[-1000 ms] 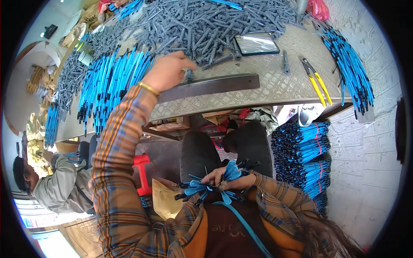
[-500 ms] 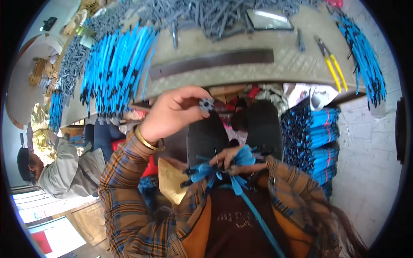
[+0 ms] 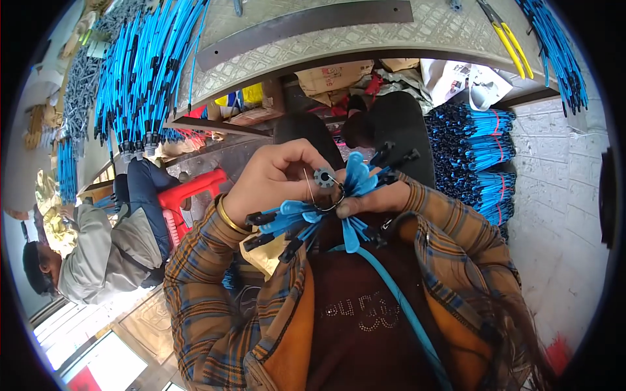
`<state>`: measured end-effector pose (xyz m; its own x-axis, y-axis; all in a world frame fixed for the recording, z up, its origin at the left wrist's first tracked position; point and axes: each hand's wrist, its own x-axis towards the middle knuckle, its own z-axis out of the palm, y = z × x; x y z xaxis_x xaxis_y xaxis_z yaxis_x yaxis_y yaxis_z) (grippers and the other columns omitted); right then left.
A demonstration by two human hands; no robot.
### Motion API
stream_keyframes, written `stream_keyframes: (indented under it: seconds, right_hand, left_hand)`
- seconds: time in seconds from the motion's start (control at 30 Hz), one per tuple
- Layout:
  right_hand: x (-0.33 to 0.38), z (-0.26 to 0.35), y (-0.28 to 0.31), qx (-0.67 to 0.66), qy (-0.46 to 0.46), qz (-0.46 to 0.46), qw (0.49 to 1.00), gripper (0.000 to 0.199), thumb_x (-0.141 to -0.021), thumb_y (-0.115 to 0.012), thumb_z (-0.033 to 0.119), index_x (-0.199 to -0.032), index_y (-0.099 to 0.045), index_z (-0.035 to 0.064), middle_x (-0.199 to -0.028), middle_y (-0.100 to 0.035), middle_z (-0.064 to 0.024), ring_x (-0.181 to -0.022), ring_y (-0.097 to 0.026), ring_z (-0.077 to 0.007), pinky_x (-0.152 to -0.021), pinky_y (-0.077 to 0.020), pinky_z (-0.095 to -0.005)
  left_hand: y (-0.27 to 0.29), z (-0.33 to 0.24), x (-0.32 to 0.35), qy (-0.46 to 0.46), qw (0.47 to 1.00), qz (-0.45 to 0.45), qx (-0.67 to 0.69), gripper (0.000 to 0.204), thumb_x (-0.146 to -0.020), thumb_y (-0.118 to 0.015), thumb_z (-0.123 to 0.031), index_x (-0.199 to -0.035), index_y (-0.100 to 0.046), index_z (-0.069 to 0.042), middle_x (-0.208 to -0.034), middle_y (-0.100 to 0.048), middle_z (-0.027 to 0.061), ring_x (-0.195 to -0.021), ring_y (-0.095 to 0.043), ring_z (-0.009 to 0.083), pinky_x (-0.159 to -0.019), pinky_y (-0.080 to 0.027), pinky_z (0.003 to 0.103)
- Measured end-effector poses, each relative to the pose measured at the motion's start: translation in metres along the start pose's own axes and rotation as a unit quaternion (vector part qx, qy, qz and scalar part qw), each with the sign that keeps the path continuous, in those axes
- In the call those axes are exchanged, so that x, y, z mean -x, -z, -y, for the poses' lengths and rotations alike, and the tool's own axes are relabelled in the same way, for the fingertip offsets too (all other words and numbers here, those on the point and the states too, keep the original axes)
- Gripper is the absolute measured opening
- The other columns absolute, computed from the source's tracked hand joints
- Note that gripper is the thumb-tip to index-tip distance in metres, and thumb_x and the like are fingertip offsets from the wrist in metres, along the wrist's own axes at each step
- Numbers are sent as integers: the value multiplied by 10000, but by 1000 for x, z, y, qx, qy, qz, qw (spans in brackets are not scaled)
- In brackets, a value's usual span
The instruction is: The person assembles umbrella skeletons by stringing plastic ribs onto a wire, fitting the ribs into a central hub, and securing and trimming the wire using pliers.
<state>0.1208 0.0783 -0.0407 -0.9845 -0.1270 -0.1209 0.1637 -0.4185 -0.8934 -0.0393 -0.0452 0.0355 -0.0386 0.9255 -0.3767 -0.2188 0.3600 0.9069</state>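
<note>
By the closed fingers (image 3: 303,153) of the left hand (image 3: 267,176), a grey notched piece (image 3: 322,176) is pinched, its toothed rim and central hole turned to view. By the right hand (image 3: 378,197), a splayed cluster of blue pieces (image 3: 357,174) with black tips is gripped, the thumb being pressed near its middle. Between the hands a thin dark ring (image 3: 334,203) can be seen at the grey piece and the cluster; whether the piece has been threaded on it cannot be told. Both hands are held close together, above the lap and in front of the bench (image 3: 391,45).

On the bench, a long dark bar (image 3: 306,31) is laid near the front edge. To its left, blue rods (image 3: 147,72) are spread over that edge, with small grey parts (image 3: 77,98) heaped beyond them. Yellow-handled pliers (image 3: 512,49) are placed at the right, beside more blue rods. Below that end, blue bundles (image 3: 479,163) tied with red bands are stacked against the wall. At the left, a red stool (image 3: 186,195) is seen near a seated person in grey (image 3: 104,254).
</note>
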Motion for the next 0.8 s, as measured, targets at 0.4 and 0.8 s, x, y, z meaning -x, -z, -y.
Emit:
stream_keyframes:
  seconds: [0.4, 0.8]
  right_hand:
    - [-4, -19, -4, 26, 34, -58, 997, 292, -705, -754, 209, -866, -575, 43, -770, -543, 10, -737, -490, -88, -668, -412, -246]
    - [-7, -21, -11, -38, 37, -69, 996, 290, -696, -759, 172, -895, -591, 45, -799, -579, 11, -756, -508, -73, -686, -425, -240]
  left_hand:
    - [15, 3, -5, -60, 994, 79, -39, 184, -743, -646, 2, -924, -620, 20, -905, -594, 109, -881, -583, 176, -762, -464, 274]
    - [23, 7, -7, -148, 977, 142, -60, 181, -737, -652, 2, -912, -609, 7, -932, -580, 99, -874, -561, 172, -764, -439, 287]
